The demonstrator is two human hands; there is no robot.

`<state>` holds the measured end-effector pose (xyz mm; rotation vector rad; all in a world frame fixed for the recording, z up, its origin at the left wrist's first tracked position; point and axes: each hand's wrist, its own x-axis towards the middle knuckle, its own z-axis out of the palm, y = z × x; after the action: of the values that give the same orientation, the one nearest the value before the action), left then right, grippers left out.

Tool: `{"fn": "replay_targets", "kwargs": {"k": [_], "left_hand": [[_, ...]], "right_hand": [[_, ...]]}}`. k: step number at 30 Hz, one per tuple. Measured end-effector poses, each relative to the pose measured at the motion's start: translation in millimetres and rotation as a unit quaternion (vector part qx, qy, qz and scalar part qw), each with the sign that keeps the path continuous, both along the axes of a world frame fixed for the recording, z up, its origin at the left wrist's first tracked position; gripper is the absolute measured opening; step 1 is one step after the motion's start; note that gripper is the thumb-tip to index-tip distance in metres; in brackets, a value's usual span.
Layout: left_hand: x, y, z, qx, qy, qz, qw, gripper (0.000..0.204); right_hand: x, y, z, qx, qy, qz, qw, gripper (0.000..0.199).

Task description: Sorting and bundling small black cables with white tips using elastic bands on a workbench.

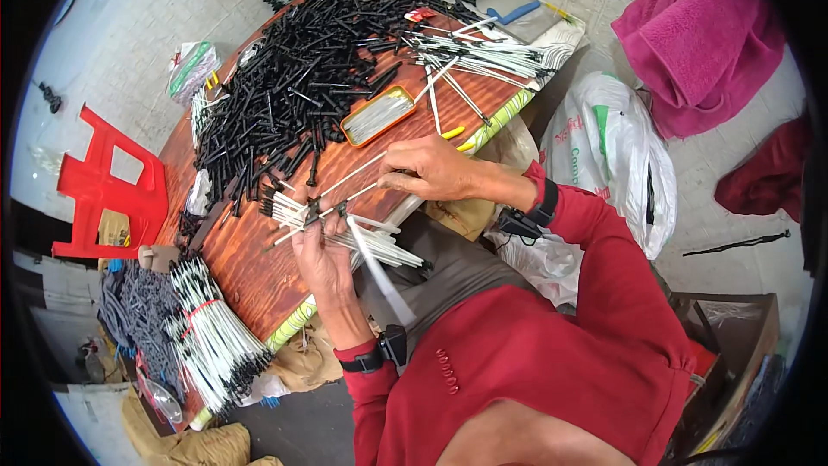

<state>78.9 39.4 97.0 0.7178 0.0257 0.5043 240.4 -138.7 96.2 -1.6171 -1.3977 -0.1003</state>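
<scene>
Pinching thin white rod (349,177), right hand (435,168) fingers closed on its end, tip aimed at bundle. Left hand (321,246) grips fan of white rods (379,246) with black caps over table (259,267) edge (keep fan flat, feed one rod at a time). Outward: black parts heap (293,78), orange tin (377,115), white plastic bag (617,147) with green and red print right, tied bundles (216,336) lower left, red stool (108,185).

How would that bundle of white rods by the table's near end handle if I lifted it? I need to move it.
The bundle would probably lift as one, since a red band ties it. The rods look thin and straight, so likely light and fairly stiff. Its unbanded ends fan out, so some might slip loose.
</scene>
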Motion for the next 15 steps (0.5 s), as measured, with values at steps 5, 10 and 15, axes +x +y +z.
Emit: {"fn": "replay_targets", "kwargs": {"k": [5,10,15], "left_hand": [[1.7,-16.9,10.5,0.020,0.041,0.010,0.999,0.035],[8.8,-16.1,5.0,-0.029,0.013,-0.057,0.998,0.029],[15.9,-17.0,4.6,-0.071,0.016,-0.094,0.993,0.024]], "right_hand": [[-2.9,-17.6,-5.9,-0.010,-0.008,-0.047,0.999,0.019],[-8.2,-45.7,-1.0,-0.032,-0.005,-0.074,0.997,0.019],[-7.9,-80.4,6.4,-0.081,-0.125,-0.154,0.977,0.017]]}}
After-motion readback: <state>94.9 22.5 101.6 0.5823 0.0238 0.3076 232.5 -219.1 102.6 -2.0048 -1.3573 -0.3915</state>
